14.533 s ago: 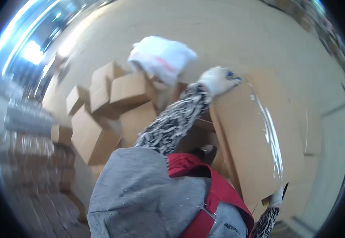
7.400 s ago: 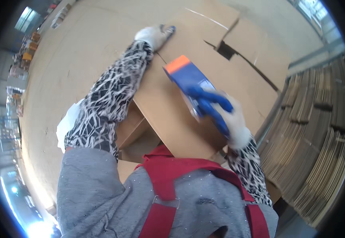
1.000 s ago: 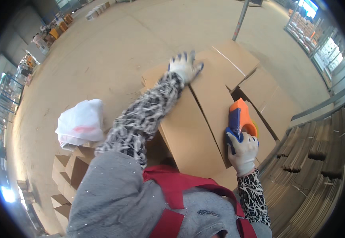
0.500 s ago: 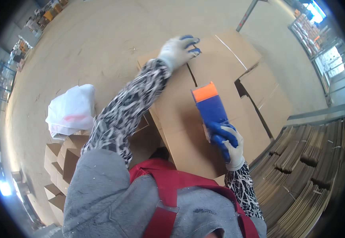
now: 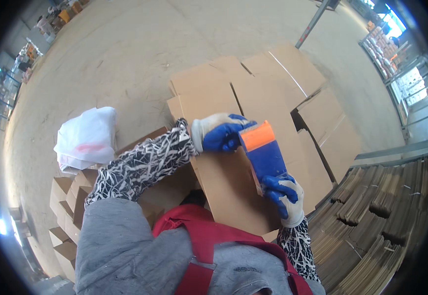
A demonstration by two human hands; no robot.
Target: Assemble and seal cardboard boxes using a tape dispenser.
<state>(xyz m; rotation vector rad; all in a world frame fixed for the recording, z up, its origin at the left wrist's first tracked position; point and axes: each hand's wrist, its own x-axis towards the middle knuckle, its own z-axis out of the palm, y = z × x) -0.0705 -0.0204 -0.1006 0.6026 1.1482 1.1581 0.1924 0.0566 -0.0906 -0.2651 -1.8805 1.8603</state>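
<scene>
My right hand (image 5: pixel 285 199), in a white glove with blue coating, is closed around the lower end of a blue tape dispenser with an orange front (image 5: pixel 264 155). My left hand (image 5: pixel 222 132), gloved the same way, reaches the orange end with its fingers curled and fingertips together. Whatever is between those fingertips is too small to make out. Beneath both hands lies a flat brown cardboard box (image 5: pixel 223 179), with flaps and dark slots showing at its far side.
Right of me, bundled flat cardboard sheets (image 5: pixel 371 216) are stacked upright. To the left stand open cardboard boxes (image 5: pixel 71 206) with a white plastic bag (image 5: pixel 87 137) beside them. A metal post (image 5: pixel 313 23) rises beyond the cardboard.
My left hand has come back from the far part of the cardboard to the orange end of the tape dispenser. The right hand keeps its hold and has shifted slightly toward me.
</scene>
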